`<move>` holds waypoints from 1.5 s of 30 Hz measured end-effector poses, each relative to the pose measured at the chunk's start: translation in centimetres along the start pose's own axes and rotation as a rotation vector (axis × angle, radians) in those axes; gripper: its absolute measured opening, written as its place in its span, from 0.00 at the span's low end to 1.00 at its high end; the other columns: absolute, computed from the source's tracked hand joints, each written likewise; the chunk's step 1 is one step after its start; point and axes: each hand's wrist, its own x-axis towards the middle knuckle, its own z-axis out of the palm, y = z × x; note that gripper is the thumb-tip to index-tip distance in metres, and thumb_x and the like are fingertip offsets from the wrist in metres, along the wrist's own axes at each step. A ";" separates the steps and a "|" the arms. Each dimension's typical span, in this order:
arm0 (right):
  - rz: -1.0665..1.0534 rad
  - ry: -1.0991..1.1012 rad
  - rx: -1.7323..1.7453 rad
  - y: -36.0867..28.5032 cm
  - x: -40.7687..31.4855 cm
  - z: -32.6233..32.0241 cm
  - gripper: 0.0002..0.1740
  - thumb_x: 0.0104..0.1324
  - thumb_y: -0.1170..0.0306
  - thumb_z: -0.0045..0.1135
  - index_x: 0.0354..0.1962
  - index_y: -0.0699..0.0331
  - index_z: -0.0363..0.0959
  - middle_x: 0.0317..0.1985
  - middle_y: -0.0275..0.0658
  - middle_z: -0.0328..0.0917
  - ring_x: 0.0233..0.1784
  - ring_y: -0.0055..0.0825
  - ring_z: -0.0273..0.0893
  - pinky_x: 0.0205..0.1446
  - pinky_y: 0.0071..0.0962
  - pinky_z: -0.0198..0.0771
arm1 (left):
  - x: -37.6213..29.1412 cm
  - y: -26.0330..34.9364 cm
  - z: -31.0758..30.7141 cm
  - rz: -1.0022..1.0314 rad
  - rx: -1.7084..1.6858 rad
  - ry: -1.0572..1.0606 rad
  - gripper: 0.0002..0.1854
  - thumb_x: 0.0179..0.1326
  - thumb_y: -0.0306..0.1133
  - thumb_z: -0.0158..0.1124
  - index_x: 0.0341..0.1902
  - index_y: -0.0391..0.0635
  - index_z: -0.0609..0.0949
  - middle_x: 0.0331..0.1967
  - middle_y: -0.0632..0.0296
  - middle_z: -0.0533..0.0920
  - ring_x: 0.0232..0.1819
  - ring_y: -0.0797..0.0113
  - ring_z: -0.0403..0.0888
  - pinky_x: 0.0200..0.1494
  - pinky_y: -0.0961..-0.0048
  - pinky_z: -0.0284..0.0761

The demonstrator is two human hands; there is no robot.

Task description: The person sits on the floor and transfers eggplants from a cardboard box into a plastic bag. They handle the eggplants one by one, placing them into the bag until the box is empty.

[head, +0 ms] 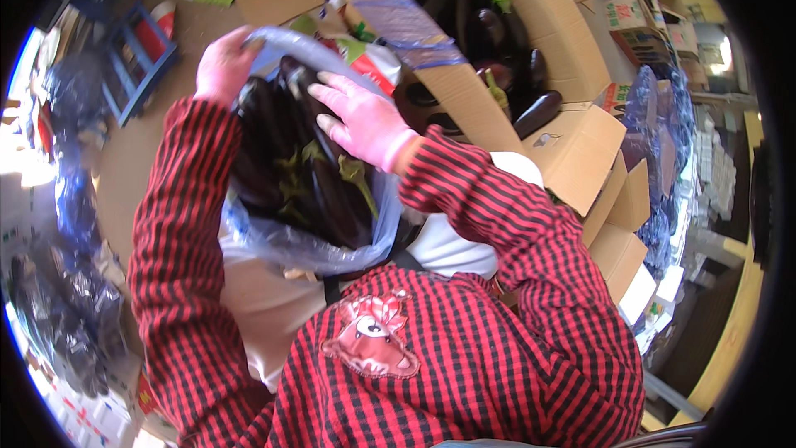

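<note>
Straight ahead of me, a clear bluish plastic bag (298, 255) stands open with several dark purple eggplants (323, 190) inside, their green stems towards me. My left hand (225, 67), in a pink glove, grips the far left part of the bag's rim. Across the bag, my right hand (364, 117), also pink-gloved, lies on the upper eggplants. Its fingers are spread, and they do not close around any of them. The bag's bottom is hidden by its contents and my lap.
To the right, an open cardboard box (559, 31) holds more eggplants (491, 25), with plastic film (410, 18) over its near wall. A blue frame (138, 62) lies at the far left on the brown floor (134, 155). Dark plastic bags (68, 317) are piled at the left.
</note>
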 end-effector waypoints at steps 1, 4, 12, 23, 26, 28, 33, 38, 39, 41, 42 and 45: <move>-0.178 0.187 0.134 0.1 1.1 -3.3 0.19 0.61 0.66 0.62 0.51 0.57 0.78 0.51 0.45 0.79 0.57 0.44 0.77 0.67 0.42 0.69 | -0.6 -0.4 -1.2 -0.019 0.015 -0.010 0.15 0.68 0.43 0.63 0.50 0.46 0.84 0.36 0.49 0.85 0.38 0.51 0.84 0.44 0.63 0.77; 0.301 0.579 -0.148 11.1 5.4 -10.5 0.29 0.56 0.64 0.68 0.56 0.63 0.75 0.56 0.49 0.79 0.64 0.46 0.74 0.71 0.40 0.66 | -3.3 -0.3 -4.9 -0.091 -0.020 -0.032 0.24 0.65 0.43 0.65 0.59 0.40 0.80 0.47 0.51 0.86 0.51 0.57 0.84 0.56 0.65 0.76; 0.870 0.165 0.073 28.5 -5.2 -13.6 0.51 0.48 0.64 0.82 0.66 0.62 0.62 0.55 0.42 0.81 0.60 0.35 0.77 0.70 0.36 0.68 | -7.0 2.2 -4.2 -0.234 0.405 -0.126 0.43 0.51 0.45 0.77 0.70 0.45 0.70 0.58 0.49 0.80 0.60 0.50 0.79 0.62 0.60 0.75; 0.414 0.147 1.337 3.0 -2.2 -19.0 0.60 0.55 0.35 0.67 0.71 0.67 0.54 0.63 0.45 0.71 0.57 0.37 0.78 0.66 0.38 0.75 | -4.7 2.2 -3.0 -0.018 0.575 -0.101 0.15 0.59 0.41 0.69 0.48 0.52 0.84 0.41 0.53 0.81 0.48 0.49 0.82 0.50 0.54 0.78; 0.614 0.001 1.399 -5.1 -3.0 -9.2 0.50 0.59 0.64 0.69 0.73 0.70 0.52 0.68 0.45 0.67 0.69 0.36 0.69 0.76 0.36 0.61 | -2.2 1.0 -2.2 -0.081 0.292 -0.132 0.15 0.63 0.44 0.65 0.48 0.50 0.86 0.40 0.51 0.84 0.47 0.48 0.83 0.50 0.56 0.79; 0.670 -0.225 1.235 -7.3 -0.8 -1.5 0.59 0.55 0.61 0.75 0.75 0.71 0.47 0.74 0.49 0.59 0.77 0.35 0.58 0.78 0.32 0.53 | -1.7 -0.5 -2.4 -0.162 0.093 -0.098 0.16 0.67 0.44 0.62 0.52 0.49 0.85 0.41 0.50 0.87 0.47 0.49 0.85 0.51 0.61 0.79; 0.500 -0.200 0.046 -7.8 4.9 5.5 0.42 0.59 0.53 0.67 0.69 0.53 0.62 0.62 0.52 0.67 0.66 0.50 0.67 0.69 0.46 0.66 | -1.3 0.1 -1.9 -0.132 -0.094 0.048 0.15 0.70 0.42 0.61 0.48 0.44 0.84 0.35 0.49 0.85 0.36 0.55 0.84 0.45 0.64 0.77; 0.065 0.143 0.356 2.3 6.0 -6.7 0.17 0.59 0.59 0.65 0.40 0.62 0.83 0.41 0.47 0.83 0.47 0.44 0.81 0.56 0.42 0.75 | -4.3 0.0 -5.0 -0.152 0.063 0.018 0.15 0.72 0.41 0.59 0.46 0.41 0.83 0.33 0.48 0.84 0.35 0.47 0.81 0.44 0.62 0.76; 0.149 0.391 0.091 6.5 6.4 -9.4 0.15 0.57 0.61 0.67 0.38 0.62 0.84 0.39 0.46 0.84 0.45 0.44 0.81 0.54 0.40 0.76 | -4.8 -0.1 -5.7 -0.170 0.110 0.022 0.15 0.72 0.41 0.59 0.46 0.41 0.83 0.34 0.48 0.84 0.37 0.46 0.81 0.45 0.61 0.77; 0.385 0.585 -0.339 19.8 3.8 -13.8 0.30 0.54 0.62 0.70 0.54 0.62 0.77 0.53 0.47 0.80 0.56 0.46 0.76 0.65 0.41 0.70 | -5.3 2.7 -4.7 0.015 0.407 0.183 0.16 0.67 0.39 0.63 0.55 0.47 0.81 0.47 0.53 0.81 0.51 0.49 0.79 0.55 0.59 0.75; 0.667 0.476 -0.400 25.2 2.1 -14.7 0.49 0.53 0.58 0.75 0.69 0.60 0.62 0.66 0.52 0.70 0.69 0.47 0.68 0.76 0.41 0.60 | -5.7 5.6 -4.8 0.127 0.532 0.243 0.17 0.65 0.40 0.65 0.54 0.47 0.81 0.48 0.53 0.80 0.51 0.50 0.79 0.54 0.59 0.75; 0.876 -0.049 -0.525 35.1 -2.9 -13.5 0.57 0.52 0.53 0.77 0.74 0.59 0.54 0.71 0.54 0.64 0.77 0.48 0.59 0.81 0.41 0.53 | -9.7 13.1 -4.2 0.125 0.541 -0.081 0.20 0.57 0.44 0.71 0.47 0.44 0.82 0.44 0.53 0.82 0.49 0.51 0.80 0.52 0.60 0.76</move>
